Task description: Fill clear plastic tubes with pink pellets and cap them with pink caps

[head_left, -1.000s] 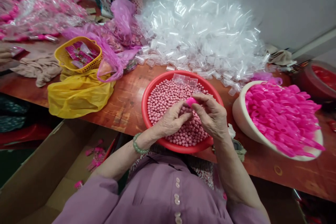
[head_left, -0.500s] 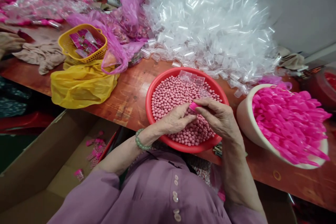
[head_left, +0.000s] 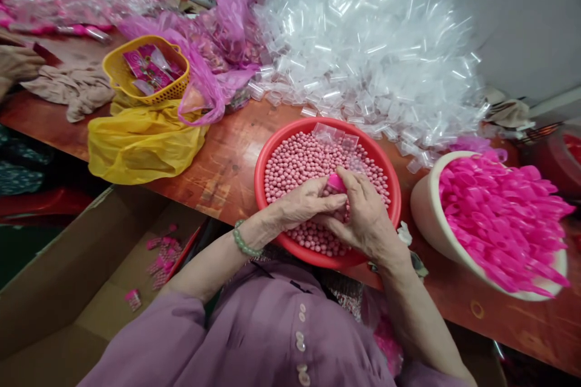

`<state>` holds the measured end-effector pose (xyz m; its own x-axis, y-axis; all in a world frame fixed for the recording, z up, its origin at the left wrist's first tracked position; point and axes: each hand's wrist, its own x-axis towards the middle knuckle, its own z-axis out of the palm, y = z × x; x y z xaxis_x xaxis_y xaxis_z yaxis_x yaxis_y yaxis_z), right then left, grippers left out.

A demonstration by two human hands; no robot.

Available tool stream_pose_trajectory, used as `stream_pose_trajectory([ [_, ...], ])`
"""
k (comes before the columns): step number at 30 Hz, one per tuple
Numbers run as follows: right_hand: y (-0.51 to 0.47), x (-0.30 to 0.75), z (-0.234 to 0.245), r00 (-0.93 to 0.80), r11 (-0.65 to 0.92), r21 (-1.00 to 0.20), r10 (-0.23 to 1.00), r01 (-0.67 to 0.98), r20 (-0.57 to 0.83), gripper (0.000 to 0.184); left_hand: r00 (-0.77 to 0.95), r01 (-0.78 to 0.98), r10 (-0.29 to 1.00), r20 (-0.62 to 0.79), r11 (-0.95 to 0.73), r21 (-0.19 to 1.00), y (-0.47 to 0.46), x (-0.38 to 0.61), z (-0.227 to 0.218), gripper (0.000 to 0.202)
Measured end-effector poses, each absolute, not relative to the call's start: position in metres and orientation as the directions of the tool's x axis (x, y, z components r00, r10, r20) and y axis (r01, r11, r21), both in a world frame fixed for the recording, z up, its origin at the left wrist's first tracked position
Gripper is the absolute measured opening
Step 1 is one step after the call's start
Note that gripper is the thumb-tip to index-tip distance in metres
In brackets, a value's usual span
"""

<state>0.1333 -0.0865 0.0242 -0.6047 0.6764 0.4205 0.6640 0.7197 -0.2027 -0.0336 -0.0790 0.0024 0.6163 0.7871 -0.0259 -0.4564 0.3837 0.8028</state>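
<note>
Both hands pinch one small pink plastic piece [head_left: 336,182]: left hand [head_left: 303,205] and right hand [head_left: 363,214] closed around it, its direction hidden. Beneath sits a red basin [head_left: 267,157] of pink beads [head_left: 295,163]. A white bowl [head_left: 422,211] holds pink plastic pieces [head_left: 499,217].

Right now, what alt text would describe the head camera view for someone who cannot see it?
Both hands, left hand and right hand, pinch a small pink piece over a red bowl of pink beads. A white bowl of pink plastic parts stands at the right, clear bags heaped behind.
</note>
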Motion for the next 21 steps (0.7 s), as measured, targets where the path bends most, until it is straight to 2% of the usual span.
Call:
stream_pose_trajectory([
  [5,-0.079,0.131,0.021,-0.609,0.755,-0.006,0.533,0.655,0.587,0.070,0.575,-0.449,0.818,0.002,0.313,0.837,-0.078,-0.031,-0.002,0.044],
  [10,-0.076,0.129,0.026,-0.654,0.769,0.067,0.491,0.636,0.575,0.070,0.548,-0.451,0.836,-0.007,0.303,0.840,-0.076,-0.033,0.001,0.051],
  [14,-0.076,0.130,0.031,-0.667,0.777,0.070,0.485,0.625,0.565,0.071,0.566,-0.488,0.824,-0.016,0.351,0.799,-0.077,-0.034,0.005,0.050],
  [17,-0.073,0.128,0.034,-0.676,0.788,0.028,0.509,0.615,0.532,0.072,0.553,-0.553,0.832,-0.039,0.402,0.730,-0.074,-0.031,0.004,0.050],
  [21,-0.069,0.124,0.031,-0.680,0.782,-0.096,0.589,0.616,0.438,0.081,0.550,-0.579,0.810,-0.202,0.544,0.608,-0.064,-0.027,0.001,0.065],
])
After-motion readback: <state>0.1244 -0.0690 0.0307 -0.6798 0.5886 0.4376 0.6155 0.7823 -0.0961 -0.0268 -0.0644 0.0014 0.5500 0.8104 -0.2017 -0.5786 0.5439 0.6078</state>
